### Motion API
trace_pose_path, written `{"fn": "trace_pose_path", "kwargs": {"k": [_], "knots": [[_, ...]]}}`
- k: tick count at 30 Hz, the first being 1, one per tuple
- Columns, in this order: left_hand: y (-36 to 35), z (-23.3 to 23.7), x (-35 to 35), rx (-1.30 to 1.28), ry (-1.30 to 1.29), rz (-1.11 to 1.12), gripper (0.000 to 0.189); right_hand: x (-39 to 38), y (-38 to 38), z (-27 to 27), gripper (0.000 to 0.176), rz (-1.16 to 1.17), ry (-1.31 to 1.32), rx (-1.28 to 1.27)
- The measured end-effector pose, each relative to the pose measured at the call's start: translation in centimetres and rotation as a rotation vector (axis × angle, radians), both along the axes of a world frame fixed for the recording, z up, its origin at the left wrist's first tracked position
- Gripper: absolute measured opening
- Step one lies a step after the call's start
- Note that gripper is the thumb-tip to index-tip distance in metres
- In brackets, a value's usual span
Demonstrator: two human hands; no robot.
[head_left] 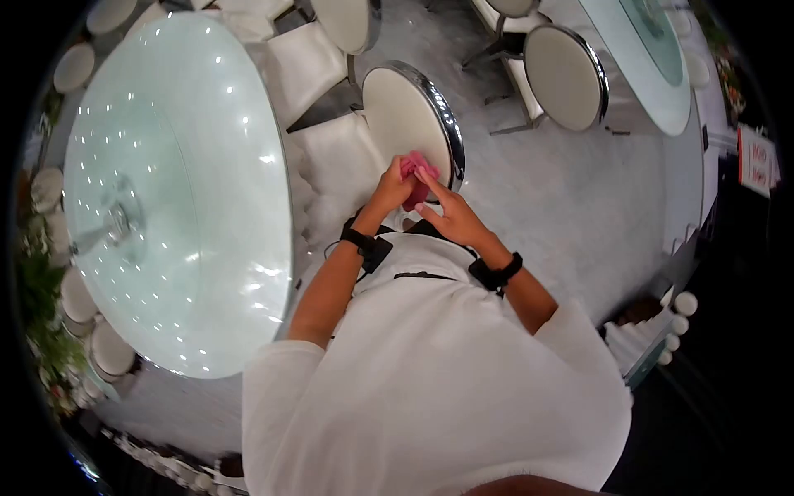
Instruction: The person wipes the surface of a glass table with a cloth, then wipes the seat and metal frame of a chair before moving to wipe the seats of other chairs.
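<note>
A crumpled pink cloth [420,193] is bunched up in front of my waist, over the round back of a cream chair [403,95]. My left hand [394,187] is closed around the cloth's left side. From the other side, my right hand [455,217] reaches in with its fingers stretched out and thumb apart, fingertips against the cloth. Part of the cloth is hidden behind the fingers. Black straps with small boxes sit on both wrists.
A large round glass-topped table [240,207] with a metal centre fitting [117,223] stands at my left. Another cream chair [566,78] and a second glass table [674,107] are at upper right. Grey glossy floor [571,207] lies between. A red-and-white sign [756,159] stands far right.
</note>
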State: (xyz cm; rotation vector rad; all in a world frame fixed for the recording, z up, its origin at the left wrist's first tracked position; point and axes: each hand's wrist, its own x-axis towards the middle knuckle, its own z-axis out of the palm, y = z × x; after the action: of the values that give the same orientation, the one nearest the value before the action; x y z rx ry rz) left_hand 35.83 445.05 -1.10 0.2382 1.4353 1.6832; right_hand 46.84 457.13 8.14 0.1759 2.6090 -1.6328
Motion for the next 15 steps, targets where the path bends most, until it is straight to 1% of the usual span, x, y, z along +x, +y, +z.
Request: {"fn": "trace_pose_path", "kwargs": {"k": [1,2,3,4,5,7,8,9,11,12,13,15], "knots": [[0.9,0.5,0.0,0.008,-0.001,0.041,0.034,-0.1,0.7,0.5,0.066,0.041,-0.001,0.008],[1.7,1.2,0.3,-0.007,0.108,0.009,0.027,0.0,1.5,1.2,0.060,-0.001,0.005,0.014],[2.2,2.1,0.8,-0.028,0.208,-0.029,0.023,0.0,2.1,1.8,0.055,-0.049,0.003,0.018],[2.6,4.1,0.8,-0.015,0.325,0.030,0.028,-0.1,2.4,2.2,0.044,-0.182,0.088,0.074],[2.7,4.7,0.7,-0.015,0.311,0.054,0.028,-0.2,2.9,2.0,0.044,-0.157,0.075,0.079],[3.7,4.6,0.5,-0.283,0.295,0.044,0.034,-0.5,4.3,1.9,0.039,-0.389,0.078,-0.022],[3.8,4.0,0.4,-0.281,0.261,0.109,0.039,-0.8,4.7,1.8,0.032,-0.393,0.100,0.094],[3.9,3.6,0.4,-0.271,0.246,0.119,0.039,-1.3,5.1,1.5,0.032,-0.381,0.091,0.108],[3.7,3.1,0.4,-0.366,0.203,0.160,0.042,-2.0,5.5,0.7,0.026,-0.406,0.128,0.227],[3.6,3.1,0.3,-0.337,0.230,0.217,0.045,-2.5,5.4,0.5,0.026,-0.402,0.119,0.230],[3.7,3.1,-0.1,-0.339,0.224,0.218,0.045,-3.2,5.3,0.3,0.024,-0.415,0.155,0.243],[4.1,3.2,-1.4,-0.467,0.331,0.184,0.048,-4.5,5.0,0.1,0.021,-0.423,0.188,0.256]]}}
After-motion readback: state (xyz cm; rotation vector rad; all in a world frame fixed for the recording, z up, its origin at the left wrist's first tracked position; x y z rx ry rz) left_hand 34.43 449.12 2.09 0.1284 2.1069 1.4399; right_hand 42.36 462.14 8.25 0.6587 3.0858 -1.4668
